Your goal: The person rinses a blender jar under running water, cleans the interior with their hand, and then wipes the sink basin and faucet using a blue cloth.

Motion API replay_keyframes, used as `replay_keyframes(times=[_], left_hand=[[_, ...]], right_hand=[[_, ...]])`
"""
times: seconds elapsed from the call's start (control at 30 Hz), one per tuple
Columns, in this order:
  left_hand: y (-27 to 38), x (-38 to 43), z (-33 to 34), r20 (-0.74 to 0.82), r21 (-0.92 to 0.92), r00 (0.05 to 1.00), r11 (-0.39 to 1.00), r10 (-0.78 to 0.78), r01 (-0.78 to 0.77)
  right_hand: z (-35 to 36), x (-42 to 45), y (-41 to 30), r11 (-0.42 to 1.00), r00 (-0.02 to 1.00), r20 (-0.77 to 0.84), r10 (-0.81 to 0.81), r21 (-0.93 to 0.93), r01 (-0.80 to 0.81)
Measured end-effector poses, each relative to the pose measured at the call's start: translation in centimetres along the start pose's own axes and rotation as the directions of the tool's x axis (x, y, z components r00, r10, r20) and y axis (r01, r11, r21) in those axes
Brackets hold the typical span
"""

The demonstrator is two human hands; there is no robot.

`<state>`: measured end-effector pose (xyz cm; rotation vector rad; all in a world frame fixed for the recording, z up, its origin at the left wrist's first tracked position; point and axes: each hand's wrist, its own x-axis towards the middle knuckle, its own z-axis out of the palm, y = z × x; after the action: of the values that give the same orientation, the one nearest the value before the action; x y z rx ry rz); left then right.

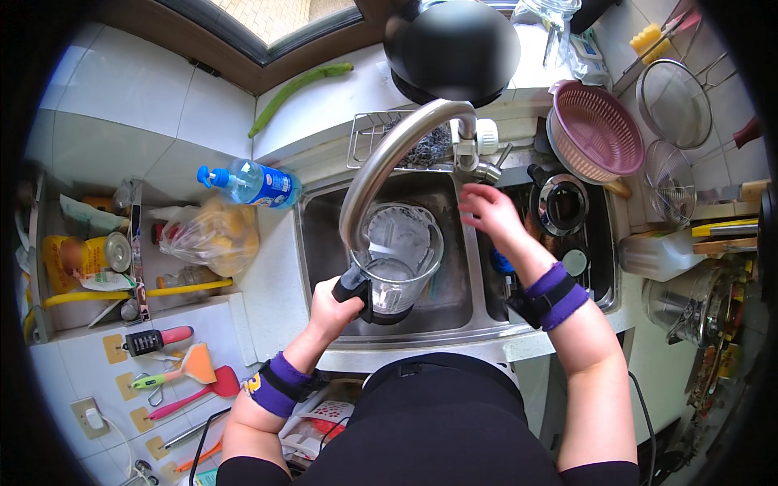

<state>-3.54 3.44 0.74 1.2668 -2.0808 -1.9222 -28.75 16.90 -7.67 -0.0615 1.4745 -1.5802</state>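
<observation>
My left hand grips the black handle of a clear glass blender jar, tilted over the left sink basin. The curved metal faucet arches above it, its spout at the jar's rim. A pale streak, apparently water, runs from the spout into the jar. Over the divider between the basins, my right hand holds nothing, its fingers slightly apart. Just beyond its fingertips is the faucet's lever. A black blender lid with a ring-shaped rim lies over the right basin.
A blue soap pump bottle lies left of the sink. Behind it, a wire rack holds steel wool. A pink colander stands at the right, below hanging strainers. A green gourd-like vegetable rests on the sill.
</observation>
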Motion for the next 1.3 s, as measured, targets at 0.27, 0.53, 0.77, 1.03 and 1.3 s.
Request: replay_keyframes(times=[0.27,0.53,0.77,1.03,1.3], left_hand=[[0.4,-1.0,0.9,-0.054,-0.141,0.999,0.990,0.001,-0.009],[1.8,-1.5,0.4,0.001,-0.066,1.000,0.997,-0.027,0.027],[0.6,-1.3,-0.2,0.007,-0.051,0.989,0.988,-0.147,0.147],[2.0,-1.4,-0.6,0.099,-0.039,0.990,0.993,-0.104,0.109],[1.8,-1.3,-0.7,0.101,0.017,0.981,0.986,-0.168,0.168]], right_hand=[[3.6,-0.5,6.7,0.934,0.934,0.273,0.229,0.208,-0.290],[7.2,-1.3,10.6,0.869,0.838,0.516,0.178,0.317,-0.380],[7.5,0.0,5.9,0.851,0.846,0.532,-0.027,0.457,-0.260],[7.4,-0.1,8.9,0.680,0.701,0.707,0.093,0.469,-0.564],[6.2,0.2,6.1,0.821,0.689,0.715,-0.116,0.460,-0.338]])
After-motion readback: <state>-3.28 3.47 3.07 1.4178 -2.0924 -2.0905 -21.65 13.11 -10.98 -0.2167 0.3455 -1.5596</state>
